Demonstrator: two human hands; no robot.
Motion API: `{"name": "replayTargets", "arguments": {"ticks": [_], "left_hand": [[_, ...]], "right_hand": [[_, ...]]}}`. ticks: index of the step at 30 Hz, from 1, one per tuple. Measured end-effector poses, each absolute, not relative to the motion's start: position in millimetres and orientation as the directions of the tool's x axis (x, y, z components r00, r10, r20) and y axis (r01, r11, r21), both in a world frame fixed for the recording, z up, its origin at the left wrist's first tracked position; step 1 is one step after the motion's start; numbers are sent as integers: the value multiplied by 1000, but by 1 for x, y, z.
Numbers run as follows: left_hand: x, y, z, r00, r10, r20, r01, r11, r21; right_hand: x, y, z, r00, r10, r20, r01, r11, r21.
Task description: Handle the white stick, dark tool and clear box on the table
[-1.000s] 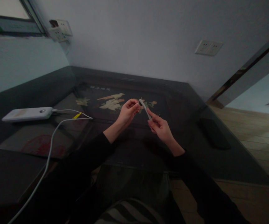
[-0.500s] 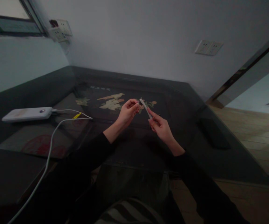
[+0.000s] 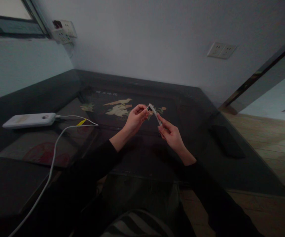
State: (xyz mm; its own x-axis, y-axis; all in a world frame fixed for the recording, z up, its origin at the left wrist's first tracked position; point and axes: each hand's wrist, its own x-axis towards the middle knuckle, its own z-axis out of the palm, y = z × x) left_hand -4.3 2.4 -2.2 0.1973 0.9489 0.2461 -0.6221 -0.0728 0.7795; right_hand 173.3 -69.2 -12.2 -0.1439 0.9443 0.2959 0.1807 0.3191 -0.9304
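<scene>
My left hand (image 3: 137, 118) is closed in a pinch on a small dark piece (image 3: 149, 108), too small to name. My right hand (image 3: 170, 131) grips a slim, light-grey stick-like thing (image 3: 155, 114), which slants up and left from the fingers. The stick's upper end meets or lies right beside the dark piece; I cannot tell if they touch. Both hands are raised over the dark table (image 3: 137, 154), in front of its inlaid bird-and-flower picture (image 3: 119, 107).
On the left lies a white power bank (image 3: 30, 120) with a white cable (image 3: 55, 151) running towards me, a yellow tag (image 3: 81, 122) on it. A flat black object (image 3: 227, 141), perhaps a phone, rests at the right. Wall sockets (image 3: 221, 50) are behind the table.
The dark piece at my left fingertips shows a little more, and the stick's tip has shifted slightly right. Both hands keep their grip in nearly the same place.
</scene>
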Motion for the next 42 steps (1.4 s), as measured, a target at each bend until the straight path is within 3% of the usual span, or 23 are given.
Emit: {"name": "replayTargets", "arguments": {"ticks": [12,26,42], "left_hand": [[-3,2,-1,198,943,266,-651,-76,756],[-5,3,-4,225,938,264,-584,-87,807],[-4,1,-1,190,953,236,-606,-75,792]], "right_hand": [[171,-71,-13,-242,929,280,71,305,-950],[174,-68,-9,-74,936,344,291,350,-891],[171,-72,-12,-185,941,283,168,314,-934]]}}
